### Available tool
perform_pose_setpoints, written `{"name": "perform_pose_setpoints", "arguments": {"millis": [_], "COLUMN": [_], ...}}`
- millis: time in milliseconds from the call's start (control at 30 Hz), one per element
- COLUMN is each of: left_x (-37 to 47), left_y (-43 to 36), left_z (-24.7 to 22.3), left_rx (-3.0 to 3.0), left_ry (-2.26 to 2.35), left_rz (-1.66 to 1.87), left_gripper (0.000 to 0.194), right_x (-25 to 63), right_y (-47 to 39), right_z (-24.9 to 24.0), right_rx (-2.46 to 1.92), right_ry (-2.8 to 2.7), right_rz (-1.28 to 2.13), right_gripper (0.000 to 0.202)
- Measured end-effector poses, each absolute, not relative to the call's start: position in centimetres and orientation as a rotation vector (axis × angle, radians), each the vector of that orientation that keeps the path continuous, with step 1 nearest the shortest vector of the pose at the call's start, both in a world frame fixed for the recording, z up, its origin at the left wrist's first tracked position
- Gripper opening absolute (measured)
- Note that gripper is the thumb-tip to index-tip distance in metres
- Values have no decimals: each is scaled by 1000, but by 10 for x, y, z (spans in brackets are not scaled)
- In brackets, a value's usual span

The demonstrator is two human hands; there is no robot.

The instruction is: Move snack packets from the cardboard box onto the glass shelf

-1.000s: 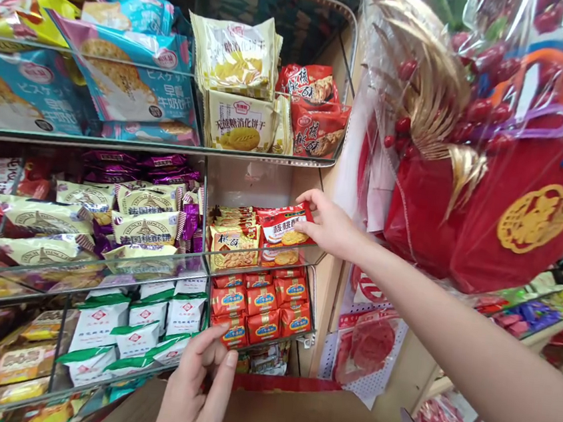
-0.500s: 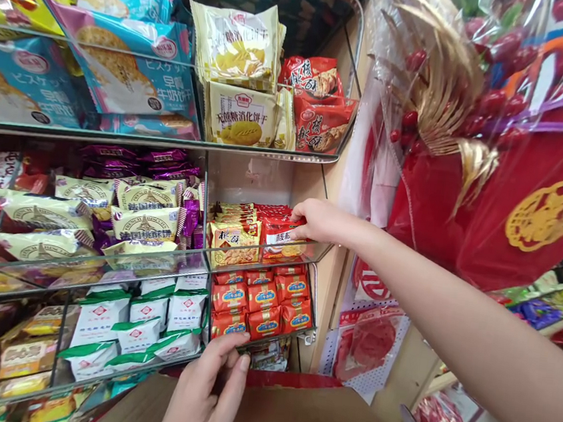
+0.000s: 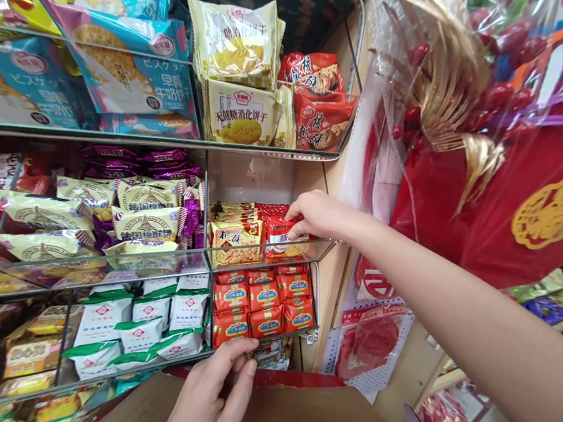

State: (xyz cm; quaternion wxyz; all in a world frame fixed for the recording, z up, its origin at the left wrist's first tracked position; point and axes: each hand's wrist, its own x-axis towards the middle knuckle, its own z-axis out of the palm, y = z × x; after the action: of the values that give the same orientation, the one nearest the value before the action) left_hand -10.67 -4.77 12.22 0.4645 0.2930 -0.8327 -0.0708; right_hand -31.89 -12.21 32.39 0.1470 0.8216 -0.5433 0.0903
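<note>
2 hands are showing in the head view, both ours. Our right hand [image 3: 321, 216] is resting at the right end of the middle shelf, its thumb lying against the front of a red walnut-cookie packet [image 3: 277, 233] and its index finger bending over the top. We are judging this a light pinch on that packet; the other fingers are partly hiding, so we are not seeing how firmly they are pressing. The packet is standing nearly upright behind the clear shelf front [image 3: 322, 249], just beside the yellow cookie packets [image 3: 235, 243]. Its label is facing outward, probably for easy reading, while the clear front is likely keeping the packets from slipping off. A clear divider [image 3: 205, 210] is separating these from the cream French cookie packets [image 3: 147, 222], presumably keeping the kinds apart.

Our left hand [image 3: 217, 392] is hovering below the small red packs [image 3: 266, 296], its fingers loosely curling, a slight gap showing between the thumb and index tips, and nothing visible between them. A cardboard box [image 3: 324, 420] is sitting close under the shelves, perhaps for easy reach; we are unable to tell whether the left hand is touching it.
</note>
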Motion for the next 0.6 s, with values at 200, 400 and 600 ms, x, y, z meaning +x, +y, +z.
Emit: {"name": "perform_pose_setpoints", "arguments": {"millis": [200, 400, 600], "left_x": [-107, -105, -99], "left_y": [-49, -48, -37], "left_z": [120, 130, 181], "left_rx": [700, 712, 744], "left_ry": [-2083, -1965, -1503], "left_rz": [-190, -126, -488], "left_gripper": [24, 27, 43], "right_x": [-322, -329, -316], "right_y": [-124, -107, -46], "right_z": [321, 332, 330], "right_rx": [2402, 2456, 2629], "right_ry": [-1594, -1477, -1076], "right_rz": [367, 583, 1014], "right_gripper": [27, 23, 16]}}
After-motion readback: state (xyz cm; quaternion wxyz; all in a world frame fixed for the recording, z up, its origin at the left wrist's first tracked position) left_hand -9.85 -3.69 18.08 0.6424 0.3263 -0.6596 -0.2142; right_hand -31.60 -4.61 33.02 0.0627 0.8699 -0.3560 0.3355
